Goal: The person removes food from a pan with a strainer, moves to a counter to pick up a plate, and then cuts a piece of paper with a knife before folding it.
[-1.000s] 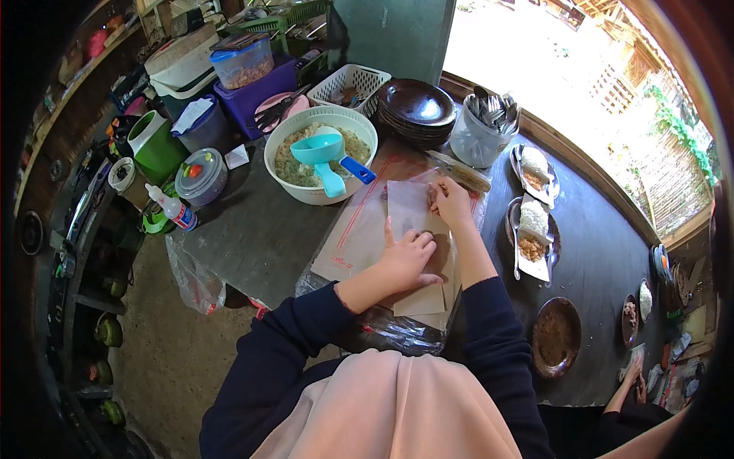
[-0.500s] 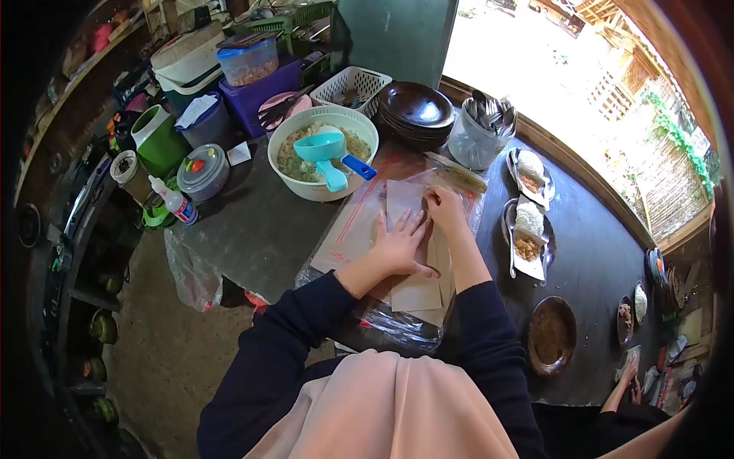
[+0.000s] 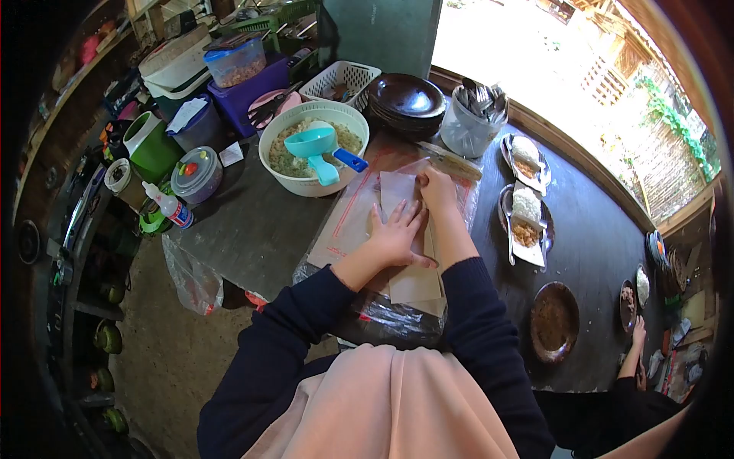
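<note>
On the counter (image 3: 252,229) straight ahead: left hand (image 3: 397,237) lies flat, grip apart, fingers spread, palm pressing down on the brown paper sheets (image 3: 417,284). Right hand (image 3: 437,190) is at the far end of the top sheet with its fingers curled. Can't tell whether that grip pinches the edge or just rests on it.

Sheets sit in a loose stack on a clear plastic bag (image 3: 386,317), at the near counter edge, between the white bowl (image 3: 284,172) and the served plates.

Handling, my read:
- paper is thin, light and floppy, with no stiffness to lift by the middle
- sheets likely slide on each other and on the plastic
- best hold is a corner or the far edge, peeling one sheet while a flat palm pins the rest
- creases easily and tears if yanked

Counts:
- hands on paper: 2
- paper sheets: several, exact number not readable
- white bowl of rice mix: 1, with 1 teal scoop (image 3: 315,145) in it
- served plates with paper and rice: 2 (image 3: 524,161) (image 3: 526,223)
- stack of dark plates (image 3: 405,99): 1 stack, count unreadable
- cutlery tub (image 3: 468,126): 1
- brown dish (image 3: 554,321): 1, near right
- another person's hand (image 3: 638,333): 1, far right, well apart from the paper
</note>
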`<state>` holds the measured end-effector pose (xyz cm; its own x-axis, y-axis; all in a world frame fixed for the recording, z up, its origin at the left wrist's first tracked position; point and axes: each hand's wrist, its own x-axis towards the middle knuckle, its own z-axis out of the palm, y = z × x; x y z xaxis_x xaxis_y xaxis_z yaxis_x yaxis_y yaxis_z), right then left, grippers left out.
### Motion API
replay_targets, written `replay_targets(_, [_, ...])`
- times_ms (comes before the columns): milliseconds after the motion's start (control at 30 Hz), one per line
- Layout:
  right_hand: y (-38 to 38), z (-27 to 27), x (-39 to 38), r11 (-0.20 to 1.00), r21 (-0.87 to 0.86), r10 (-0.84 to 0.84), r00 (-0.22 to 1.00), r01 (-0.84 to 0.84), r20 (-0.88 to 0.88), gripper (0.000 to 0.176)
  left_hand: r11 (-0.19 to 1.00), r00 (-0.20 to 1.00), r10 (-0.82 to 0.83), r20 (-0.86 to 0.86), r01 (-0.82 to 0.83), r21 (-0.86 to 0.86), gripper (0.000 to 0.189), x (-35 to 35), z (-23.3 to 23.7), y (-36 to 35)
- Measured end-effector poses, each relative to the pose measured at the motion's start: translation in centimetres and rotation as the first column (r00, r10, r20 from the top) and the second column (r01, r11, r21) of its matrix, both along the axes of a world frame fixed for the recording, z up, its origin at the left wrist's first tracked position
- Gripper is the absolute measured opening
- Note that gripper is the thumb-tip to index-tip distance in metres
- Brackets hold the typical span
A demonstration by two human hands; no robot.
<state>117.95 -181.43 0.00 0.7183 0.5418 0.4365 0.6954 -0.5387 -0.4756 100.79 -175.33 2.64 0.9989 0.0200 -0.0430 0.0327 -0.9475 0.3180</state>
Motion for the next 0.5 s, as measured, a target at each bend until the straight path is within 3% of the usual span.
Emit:
replay_targets(267, [-0.7,-0.2,-1.8,0.990,0.135,0.022,0.996,-0.033,0.082,0.010,1.000,1.000,0.024,0.009,-0.024,0.007,0.130,0.0,-0.3,0.0])
replay_targets(500, [-1.0,0.0,-2.6,0.997,0.080,-0.012,0.995,0.005,0.098,0.013,0.999,1.000,0.024,-0.010,-0.025,-0.030,0.134,-0.3,-0.1,-0.1])
